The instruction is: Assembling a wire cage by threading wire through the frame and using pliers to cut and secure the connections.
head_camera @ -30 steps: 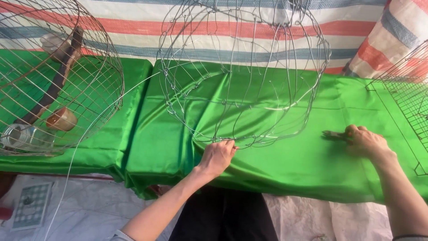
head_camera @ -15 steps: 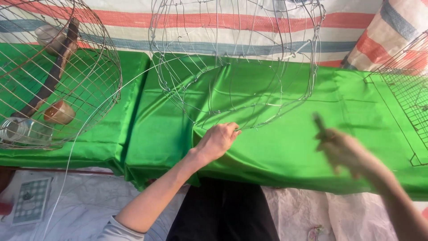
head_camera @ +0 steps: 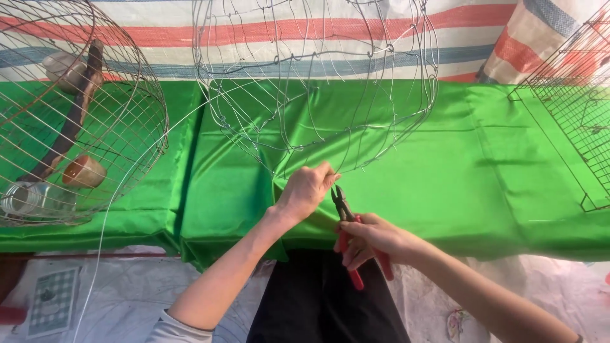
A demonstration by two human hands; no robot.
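nearest, the right hand point(head_camera: 375, 238) is closed round the red handles of the pliers point(head_camera: 348, 236), their tip raised toward the left hand point(head_camera: 307, 190), which pinches the bottom rim of the wire frame point(head_camera: 318, 82) at the near edge of the green-draped surface point(head_camera: 483, 171). the frame looks only part woven (wide gaps, few cross wires), so much tying seems left. farther left, a denser finished cage point(head_camera: 76, 114) stands.

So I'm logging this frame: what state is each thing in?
Unfinished wire cage: bare frame, resting on green cloth.
Pliers: gripped, tip at the wire.
Left hand: pinching the wire.
Right hand: closed on handles.
Finished cage: lying tilted.
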